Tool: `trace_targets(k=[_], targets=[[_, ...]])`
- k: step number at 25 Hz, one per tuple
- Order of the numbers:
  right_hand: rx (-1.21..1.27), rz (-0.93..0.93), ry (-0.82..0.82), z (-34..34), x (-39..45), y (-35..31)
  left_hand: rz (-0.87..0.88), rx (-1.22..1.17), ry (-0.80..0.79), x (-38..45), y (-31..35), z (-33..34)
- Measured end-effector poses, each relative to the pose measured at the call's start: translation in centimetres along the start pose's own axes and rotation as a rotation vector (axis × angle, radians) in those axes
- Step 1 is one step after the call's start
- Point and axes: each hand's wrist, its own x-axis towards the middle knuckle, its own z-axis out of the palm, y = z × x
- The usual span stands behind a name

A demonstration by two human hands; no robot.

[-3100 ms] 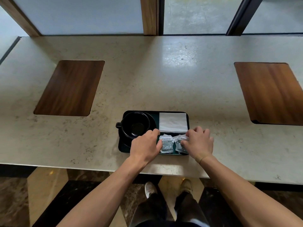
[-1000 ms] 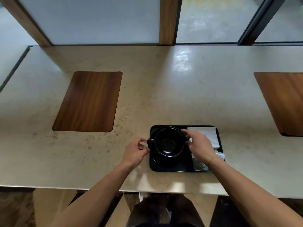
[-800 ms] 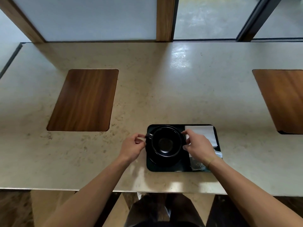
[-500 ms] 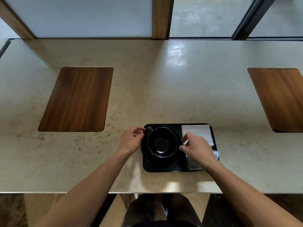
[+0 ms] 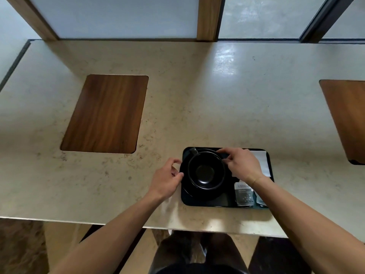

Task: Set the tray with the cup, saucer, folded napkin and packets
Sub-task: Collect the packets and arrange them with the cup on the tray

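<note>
Pinching the saucer [image 5: 186, 186] rim, both hands [image 5: 166, 179] flank the cup [image 5: 206, 171].

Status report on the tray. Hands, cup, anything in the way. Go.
Left hand pinches saucer rim; right hand grips cup rim. Cup sits on saucer on tray, handle at far left. Napkin and packets on tray's right side. Nothing in the way.

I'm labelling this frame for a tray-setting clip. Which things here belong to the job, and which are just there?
Job: tray, black cup on its saucer, white napkin, packets; left hand at the saucer's edge, right hand at the cup's rim.

Just there: two wooden insets in the stone counter.
</note>
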Motion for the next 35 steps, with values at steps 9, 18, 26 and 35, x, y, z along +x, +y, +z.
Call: trace_targets(k=[9,18,26,35], targets=[[-0.065,0.068,-0.015,0.3,-1.3,1.3,0.074,0.058,0.043,2.7,1.3,-0.3],[-0.052,0.025,-0.011,-0.1,0.3,-0.4,-0.013,-0.026,-0.068,-0.1,-0.8,-0.4],[-0.054,0.125,-0.114,0.0,-1.3,1.4,0.049,0.087,-0.032,3.8,1.5,-1.4],[0.006,0.08,-0.066,-0.1,-0.8,0.7,0.014,-0.025,-0.144,0.1,-0.2,-1.1]])
